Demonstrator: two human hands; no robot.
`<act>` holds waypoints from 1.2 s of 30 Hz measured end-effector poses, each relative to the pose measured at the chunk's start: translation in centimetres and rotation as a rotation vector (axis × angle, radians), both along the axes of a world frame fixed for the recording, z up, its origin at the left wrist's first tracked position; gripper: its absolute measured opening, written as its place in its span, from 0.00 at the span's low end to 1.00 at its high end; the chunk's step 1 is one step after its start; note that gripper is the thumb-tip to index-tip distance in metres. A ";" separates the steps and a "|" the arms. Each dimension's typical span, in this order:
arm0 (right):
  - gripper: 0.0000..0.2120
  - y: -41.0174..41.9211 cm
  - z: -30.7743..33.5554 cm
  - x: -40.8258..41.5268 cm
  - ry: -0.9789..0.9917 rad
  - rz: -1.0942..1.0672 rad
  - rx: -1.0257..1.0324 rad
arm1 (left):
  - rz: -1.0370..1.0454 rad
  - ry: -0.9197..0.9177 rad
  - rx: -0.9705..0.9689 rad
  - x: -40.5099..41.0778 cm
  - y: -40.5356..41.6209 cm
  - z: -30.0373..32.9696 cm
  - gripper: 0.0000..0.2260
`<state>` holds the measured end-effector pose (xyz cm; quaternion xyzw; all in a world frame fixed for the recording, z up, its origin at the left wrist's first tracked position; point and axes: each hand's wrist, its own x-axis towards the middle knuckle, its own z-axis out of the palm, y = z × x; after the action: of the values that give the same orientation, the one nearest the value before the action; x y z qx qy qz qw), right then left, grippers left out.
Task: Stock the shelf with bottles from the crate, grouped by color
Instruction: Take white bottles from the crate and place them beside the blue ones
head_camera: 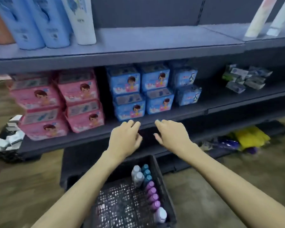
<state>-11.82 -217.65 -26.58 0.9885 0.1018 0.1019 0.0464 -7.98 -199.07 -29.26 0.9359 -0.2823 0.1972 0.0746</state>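
While the picture is a bit blurry, the head view shows these things.

Left hand point(124, 139): it is held out over the front edge of the middle shelf point(171, 115). Its fingers are loosely bent and apart. It holds nothing.

Right hand point(172, 134): it is held out just beside the left hand, with a small gap between them. Its fingers are spread and relaxed. It holds nothing.

Crate point(161, 176): a black crate sits on the floor below the arms. The bottles stand in a row along its right wall.

Grey bottles point(137, 176): two, at the far end of the row.

Teal bottles point(146, 172): three, just beside the grey ones.

Purple bottles point(152, 195): four, in a line nearer the person.

White bottle point(160, 214): one, at the near end of the row, with a pale purple tint.

Top shelf point(155, 38): tall blue bottles point(34, 25) and a white bottle stand at the left. The middle part is bare.

Pink packs point(59, 102): stacked on the middle shelf at the left.

Blue packs point(141, 89): stacked beside the pink ones, just behind the hands.

Small boxes point(245, 78): a loose pile on the right of the middle shelf.

Second crate point(7, 139): at the far left, with small white packs in it.
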 end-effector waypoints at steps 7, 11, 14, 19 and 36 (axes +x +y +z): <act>0.14 -1.7 -11.2 -5.7 0.312 -0.026 0.055 | 0.015 0.329 0.185 -6.1 0.3 -10.7 0.09; 0.13 -2.0 -16.3 -7.8 0.482 -0.041 0.067 | 0.069 0.532 0.198 -9.6 0.0 -14.3 0.12; 0.13 -2.3 -19.9 -9.4 0.637 -0.032 0.074 | 0.135 0.691 0.170 -12.2 -0.5 -16.8 0.13; 0.14 -2.0 -25.7 -11.9 0.816 0.091 0.001 | 0.205 0.853 0.154 -16.4 -0.8 -20.6 0.13; 0.18 0.0 -38.3 -10.5 0.984 0.339 -0.359 | 0.338 0.987 0.209 -18.3 2.2 -27.3 0.15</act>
<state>-22.35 -217.64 -64.85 0.8657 0.2851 -0.3853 0.1440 -26.29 -196.88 -56.60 0.9522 -0.0771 -0.2865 0.0721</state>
